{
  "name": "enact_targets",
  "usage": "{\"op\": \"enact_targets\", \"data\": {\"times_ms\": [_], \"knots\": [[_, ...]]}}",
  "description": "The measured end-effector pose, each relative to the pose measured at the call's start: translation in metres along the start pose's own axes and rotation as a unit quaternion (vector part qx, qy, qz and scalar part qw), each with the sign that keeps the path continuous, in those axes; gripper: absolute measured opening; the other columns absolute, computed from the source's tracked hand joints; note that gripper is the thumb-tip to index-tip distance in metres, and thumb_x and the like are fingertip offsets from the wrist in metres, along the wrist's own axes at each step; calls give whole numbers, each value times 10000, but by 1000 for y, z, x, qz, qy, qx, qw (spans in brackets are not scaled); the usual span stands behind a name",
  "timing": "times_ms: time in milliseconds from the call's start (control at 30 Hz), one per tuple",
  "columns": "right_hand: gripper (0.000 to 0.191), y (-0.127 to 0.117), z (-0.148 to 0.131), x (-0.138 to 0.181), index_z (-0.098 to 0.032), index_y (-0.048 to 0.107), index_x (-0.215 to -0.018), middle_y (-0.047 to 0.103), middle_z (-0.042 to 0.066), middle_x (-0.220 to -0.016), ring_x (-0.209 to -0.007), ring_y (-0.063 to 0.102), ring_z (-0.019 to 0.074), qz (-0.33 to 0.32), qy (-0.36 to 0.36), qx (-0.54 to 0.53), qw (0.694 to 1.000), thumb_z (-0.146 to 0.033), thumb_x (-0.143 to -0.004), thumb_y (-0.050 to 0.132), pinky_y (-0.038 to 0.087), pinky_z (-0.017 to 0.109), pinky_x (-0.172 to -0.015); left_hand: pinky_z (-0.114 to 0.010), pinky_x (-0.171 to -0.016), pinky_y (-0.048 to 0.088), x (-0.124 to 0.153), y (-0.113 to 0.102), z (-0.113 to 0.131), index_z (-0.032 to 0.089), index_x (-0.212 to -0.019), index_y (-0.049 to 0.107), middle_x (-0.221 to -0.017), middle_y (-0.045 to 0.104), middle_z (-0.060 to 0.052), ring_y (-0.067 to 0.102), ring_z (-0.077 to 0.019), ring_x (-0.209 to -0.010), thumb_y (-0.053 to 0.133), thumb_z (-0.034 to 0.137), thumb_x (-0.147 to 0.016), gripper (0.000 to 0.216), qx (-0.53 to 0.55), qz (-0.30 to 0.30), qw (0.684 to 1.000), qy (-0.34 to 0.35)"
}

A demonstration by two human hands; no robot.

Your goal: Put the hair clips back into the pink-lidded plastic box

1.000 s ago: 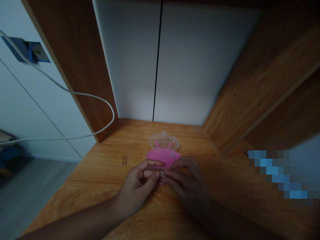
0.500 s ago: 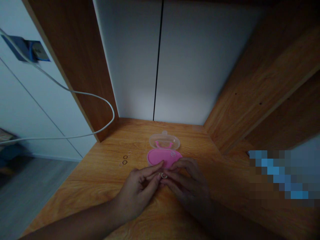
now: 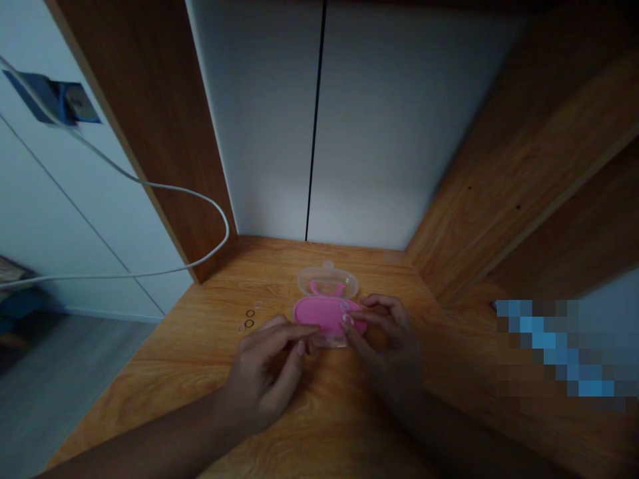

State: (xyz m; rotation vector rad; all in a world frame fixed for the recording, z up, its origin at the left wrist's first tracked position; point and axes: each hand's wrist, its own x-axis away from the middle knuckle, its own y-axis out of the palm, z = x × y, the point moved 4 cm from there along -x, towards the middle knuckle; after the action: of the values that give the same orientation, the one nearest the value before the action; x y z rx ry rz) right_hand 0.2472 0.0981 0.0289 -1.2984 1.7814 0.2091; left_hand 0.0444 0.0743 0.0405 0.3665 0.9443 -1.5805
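1. The white panels (image 3: 389, 133) fill the back of the alcove, well beyond my fingers, with a dark seam running down between them. Wooden side walls (image 3: 160, 133) close in to the left and right of both hands.
2. The worktop (image 3: 200, 372) is orange-grained wood. It lies under my fingers and spreads out on every side of them.
3. A white cable (image 3: 219, 219) loops through the air far to the upper left of my left fingers. It runs from a blue fitting (image 3: 64, 103) on the wall out there.
4. My left hand (image 3: 262, 376) lies low over the worktop. Its fingers (image 3: 294, 332) are loosely bent, the tips reaching the near left edge of the case. The light is dim, and I cannot tell whether they pinch anything.
5. My right hand (image 3: 394, 339) sits opposite, its fingers (image 3: 357, 318) curled inward with the tips on the right end of the case. I cannot tell whether something small is gripped between them.
6. The pink case (image 3: 322, 311) lies flat on the worktop, directly between the two sets of fingers. It touches the tips on both sides.
7. Its clear lid (image 3: 328, 283) stands open just beyond my fingers, on the far side of the pink part, with a pink shape showing through it.
8. A few small rings (image 3: 249, 318) lie on the worktop just left of my left fingers, apart from the case.
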Motion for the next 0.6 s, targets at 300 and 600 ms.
{"op": "enact_targets", "data": {"times_ms": [300,600], "knots": [[78,7,18,0,-258,763,-803,545,79,-1159,-1118,565,291,-9,79,21,997,-314,-752,781,493,522,-970,-505,-1117,363,-3,6,-29,221,-1247,549,-1312,479,-106,428,-290,-1297,634,149,-819,442,-107,8,984,-141],[60,9,21,0,-267,758,-795,529,80,-1209,-1161,550,316,-33,80,48,995,-302,-749,775,469,569,-989,-486,-1082,374,-1,8,-31,211,-1253,489,-1281,503,-113,459,-279,-1254,567,209,-904,358,-75,-15,985,-154]]}}
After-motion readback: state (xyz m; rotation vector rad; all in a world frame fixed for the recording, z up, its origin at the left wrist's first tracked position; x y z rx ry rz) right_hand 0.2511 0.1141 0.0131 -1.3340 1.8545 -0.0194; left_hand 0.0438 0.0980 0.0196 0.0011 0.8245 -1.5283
